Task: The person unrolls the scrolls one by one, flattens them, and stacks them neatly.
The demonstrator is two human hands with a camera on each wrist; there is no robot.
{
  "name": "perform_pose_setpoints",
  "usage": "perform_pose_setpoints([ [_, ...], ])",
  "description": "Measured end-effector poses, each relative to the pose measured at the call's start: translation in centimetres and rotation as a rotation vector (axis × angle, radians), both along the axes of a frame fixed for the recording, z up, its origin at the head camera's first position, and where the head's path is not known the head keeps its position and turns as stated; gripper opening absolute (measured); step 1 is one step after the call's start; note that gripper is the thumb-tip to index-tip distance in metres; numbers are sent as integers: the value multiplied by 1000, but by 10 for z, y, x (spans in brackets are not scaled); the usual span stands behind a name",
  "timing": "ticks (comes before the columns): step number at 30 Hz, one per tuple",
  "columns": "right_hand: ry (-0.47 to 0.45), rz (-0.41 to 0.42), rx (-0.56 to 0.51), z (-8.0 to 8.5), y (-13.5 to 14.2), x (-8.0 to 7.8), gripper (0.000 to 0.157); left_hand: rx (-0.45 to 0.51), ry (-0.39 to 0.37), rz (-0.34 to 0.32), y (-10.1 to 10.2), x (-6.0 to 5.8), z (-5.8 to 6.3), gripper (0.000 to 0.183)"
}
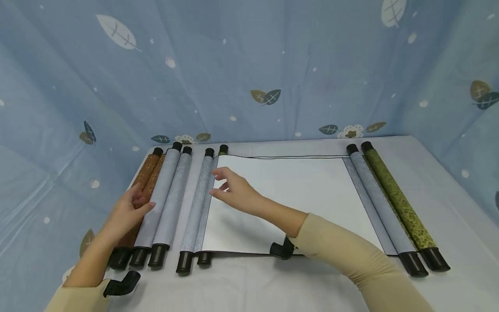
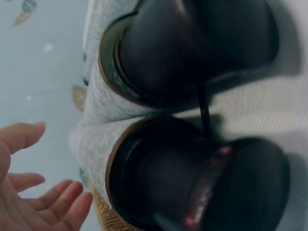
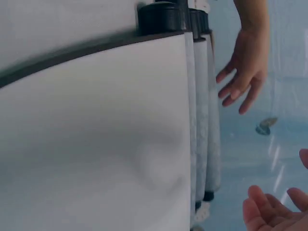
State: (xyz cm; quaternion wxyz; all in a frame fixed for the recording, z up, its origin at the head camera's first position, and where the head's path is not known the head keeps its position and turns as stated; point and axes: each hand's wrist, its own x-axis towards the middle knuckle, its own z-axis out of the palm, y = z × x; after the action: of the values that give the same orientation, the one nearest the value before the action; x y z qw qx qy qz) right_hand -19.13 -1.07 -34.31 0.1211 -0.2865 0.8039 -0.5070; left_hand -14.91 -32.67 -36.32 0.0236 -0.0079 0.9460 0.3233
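Note:
A hanging scroll with a blank white sheet (image 1: 288,190) lies partly unrolled, grey-blue rolls at both sides. Above its left part hovers my right hand (image 1: 238,190), fingers loosely bent, nothing in them. Over at the left, my left hand (image 1: 124,216) hangs above the brown patterned rolls (image 1: 150,167), thumb spread toward a pale grey-blue roll (image 1: 157,199). The left wrist view has those fingers apart from the rolls, with two black end knobs (image 2: 192,43) close up. Another grey-blue roll (image 1: 174,199) lies alongside.
A green patterned roll (image 1: 401,199) borders the sheet on the right, beside its grey-blue roll (image 1: 378,208). Black knobs stick out at the rolls' ends. White cloth (image 1: 245,286) covers the table, and a blue leaf-print curtain (image 1: 234,65) rises behind and at both sides.

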Motion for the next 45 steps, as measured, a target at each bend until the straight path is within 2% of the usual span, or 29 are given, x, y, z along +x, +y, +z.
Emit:
perform_pose_setpoints([
  [4,-123,-8,-27,-5,-25,-2,49,-24,-39,-40,3,-11,-3,82],
  [9,-457,13,-184,-18,-65,-3,48,-96,-20,-45,7,-16,-7,67],
  [11,-602,44,-223,-23,-81,-1,53,-136,-32,-41,8,-16,-9,64],
  [13,-687,69,-221,-29,-96,3,60,-196,-53,-34,8,-16,-11,64],
  [15,-732,66,-213,-34,-108,6,66,-267,-86,-32,8,-17,-11,70],
  [19,-773,-24,-244,-42,-125,13,72,-380,-158,-68,10,-18,-11,82],
  [23,-808,-80,-284,-46,-135,16,73,-352,-213,-98,11,-16,-10,88],
  [26,-808,-103,-311,-47,-140,15,69,-292,-236,-79,10,-17,-9,86],
  [29,-811,-120,-341,-47,-145,12,59,-240,-244,-58,7,-20,-7,87],
  [32,-825,-105,-366,-49,-147,9,52,-161,-270,-71,3,-25,-6,91],
  [36,-867,-109,-424,-55,-146,3,49,48,-371,-121,0,-29,-9,92],
  [38,-826,-131,-410,-58,-146,2,47,129,-425,-124,0,-29,-13,89],
  [40,-752,-149,-369,-58,-146,3,46,187,-455,-97,1,-26,-17,85],
  [42,-656,-159,-309,-57,-145,5,46,198,-440,-64,3,-21,-18,82],
  [45,-545,-159,-280,-54,-143,13,49,235,-377,-19,6,-10,-21,83],
])
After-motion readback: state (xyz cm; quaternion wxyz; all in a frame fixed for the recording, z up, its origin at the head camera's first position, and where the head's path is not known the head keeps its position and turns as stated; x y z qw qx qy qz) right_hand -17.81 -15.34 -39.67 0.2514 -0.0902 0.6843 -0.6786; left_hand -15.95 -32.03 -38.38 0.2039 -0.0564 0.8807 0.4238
